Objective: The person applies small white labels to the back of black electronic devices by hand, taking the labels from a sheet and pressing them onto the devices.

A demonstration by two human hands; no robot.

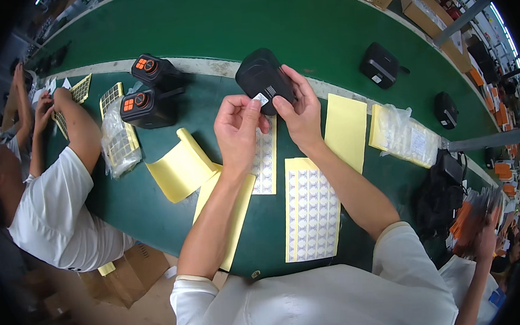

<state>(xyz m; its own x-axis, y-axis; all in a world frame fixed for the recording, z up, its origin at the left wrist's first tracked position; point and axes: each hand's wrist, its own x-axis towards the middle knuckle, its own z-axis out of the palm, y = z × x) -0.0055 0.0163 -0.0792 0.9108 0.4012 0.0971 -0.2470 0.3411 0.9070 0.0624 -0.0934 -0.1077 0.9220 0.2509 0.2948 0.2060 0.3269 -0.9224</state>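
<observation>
Above the green table, my right hand point(299, 109) grips a rounded black device or case point(263, 73), its thumb on the face and fingers round the right edge. My left hand point(237, 128) pinches a small white sticker point(260, 99) against the lower left part of that face. Small pale print shows beside the sticker. Under my hands lies a sheet of white labels point(264, 168), partly covered by my left hand. A second label sheet point(312, 219) lies nearer my body. Beneath my left forearm are yellow backing sheets point(180, 167), one of them curled.
Two black boxy devices with orange buttons point(143, 104) stand at the left, near bagged sheets point(119, 141). On the right are a yellow sheet point(346, 127), a plastic-wrapped stack point(410, 135) and black cases point(380, 66) on a green belt point(323, 21). People work on both sides.
</observation>
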